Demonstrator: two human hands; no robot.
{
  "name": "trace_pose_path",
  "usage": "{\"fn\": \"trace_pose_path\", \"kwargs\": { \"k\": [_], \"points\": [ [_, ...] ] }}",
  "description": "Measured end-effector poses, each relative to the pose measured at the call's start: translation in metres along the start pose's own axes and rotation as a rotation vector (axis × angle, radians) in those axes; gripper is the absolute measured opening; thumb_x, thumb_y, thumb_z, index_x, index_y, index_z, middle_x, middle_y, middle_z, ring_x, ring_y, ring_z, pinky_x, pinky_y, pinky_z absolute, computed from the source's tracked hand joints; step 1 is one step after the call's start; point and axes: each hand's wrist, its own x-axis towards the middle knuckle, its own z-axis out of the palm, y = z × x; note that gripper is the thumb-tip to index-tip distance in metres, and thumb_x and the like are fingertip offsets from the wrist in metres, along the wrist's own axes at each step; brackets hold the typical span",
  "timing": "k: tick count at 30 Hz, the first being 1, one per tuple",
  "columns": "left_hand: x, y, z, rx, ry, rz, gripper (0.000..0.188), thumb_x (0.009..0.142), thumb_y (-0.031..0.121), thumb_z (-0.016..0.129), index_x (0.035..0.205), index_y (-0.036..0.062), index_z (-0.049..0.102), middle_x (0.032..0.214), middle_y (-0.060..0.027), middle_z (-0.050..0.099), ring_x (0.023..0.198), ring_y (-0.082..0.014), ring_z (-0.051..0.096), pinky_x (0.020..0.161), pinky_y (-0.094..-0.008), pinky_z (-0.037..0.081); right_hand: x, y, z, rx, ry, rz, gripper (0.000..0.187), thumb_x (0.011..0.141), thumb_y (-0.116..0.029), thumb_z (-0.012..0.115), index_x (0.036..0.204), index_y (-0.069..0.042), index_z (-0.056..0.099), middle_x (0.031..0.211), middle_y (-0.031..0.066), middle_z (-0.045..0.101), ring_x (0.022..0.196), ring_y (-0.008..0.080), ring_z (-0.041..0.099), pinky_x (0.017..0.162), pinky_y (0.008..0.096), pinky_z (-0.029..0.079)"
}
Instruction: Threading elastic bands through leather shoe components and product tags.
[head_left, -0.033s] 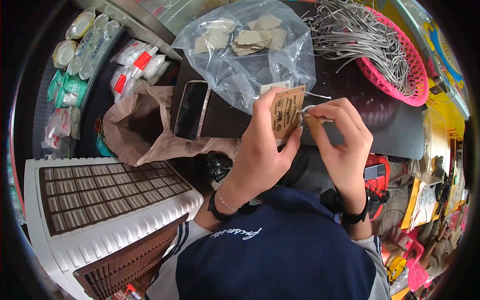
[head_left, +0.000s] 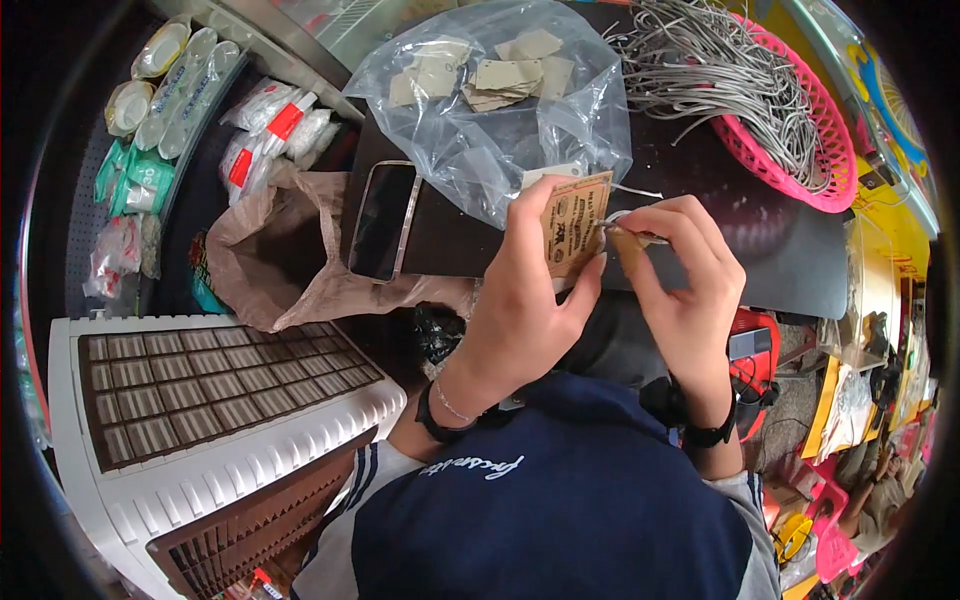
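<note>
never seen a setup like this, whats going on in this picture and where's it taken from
There's no machine: these are a person's bare hands, seen from above by a wide fisheye camera on their head, so straight edges bend. The left hand holds a printed brown card; the right hand pinches a thin pale cord beside it. On the dark table lie a phone, a clear plastic bag with pale card pieces, and a pink basket of grey cords.

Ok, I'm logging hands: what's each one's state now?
Left hand: closed, holding a card.
Right hand: closed, pinching a cord.
</note>
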Motion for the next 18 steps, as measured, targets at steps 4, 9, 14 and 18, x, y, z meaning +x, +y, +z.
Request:
{"fn": "trace_pose_path", "kwargs": {
  "k": [4,9,14,18],
  "points": [
    [0.0003,0.0018,0.0009,0.021,-0.012,-0.009,0.066,0.073,-0.004,0.070,0.128,-0.0007,0.033,0.117,-0.0170,0.052,0.106,-0.0239,0.056,0.088,-0.0341,0.046,0.0014,-0.0002,-0.0021,-0.034,-0.022,-0.039,0.022,0.066,0.001,0.069,0.085,-0.004,0.061,0.080,0.0068,0.059,0.070,0.0240,0.056,0.063,0.0328,0.042],
    [0.0000,0.0014,0.0021,-0.040,-0.037,0.052,0.064,0.077,-0.005,0.064,0.129,-0.0030,0.028,0.120,-0.0250,0.046,0.111,-0.0403,0.051,0.091,-0.0400,0.043,0.0000,-0.0038,-0.0012,-0.158,-0.003,-0.078,0.021,0.066,-0.001,0.069,0.086,-0.005,0.062,0.080,0.0065,0.059,0.069,0.0232,0.055,0.060,0.0322,0.040],
    [-0.0026,0.0018,0.0058,-0.031,-0.026,0.066,0.065,0.075,-0.004,0.067,0.128,-0.0015,0.030,0.120,-0.0222,0.046,0.111,-0.0341,0.052,0.091,-0.0382,0.044,-0.0032,-0.0043,0.0011,-0.102,-0.009,-0.067,0.020,0.067,0.001,0.069,0.086,-0.004,0.062,0.080,0.0067,0.059,0.068,0.0236,0.055,0.060,0.0321,0.041],
    [-0.0013,0.0011,0.0043,0.055,-0.024,0.128,0.066,0.073,-0.002,0.071,0.127,-0.0006,0.033,0.117,-0.0192,0.046,0.107,-0.0301,0.052,0.090,-0.0378,0.043,-0.0046,-0.0051,-0.0017,0.065,-0.019,0.096,0.020,0.072,0.004,0.065,0.090,-0.002,0.061,0.082,0.0094,0.062,0.070,0.0208,0.060,0.061,0.0290,0.047]
  ]
}}
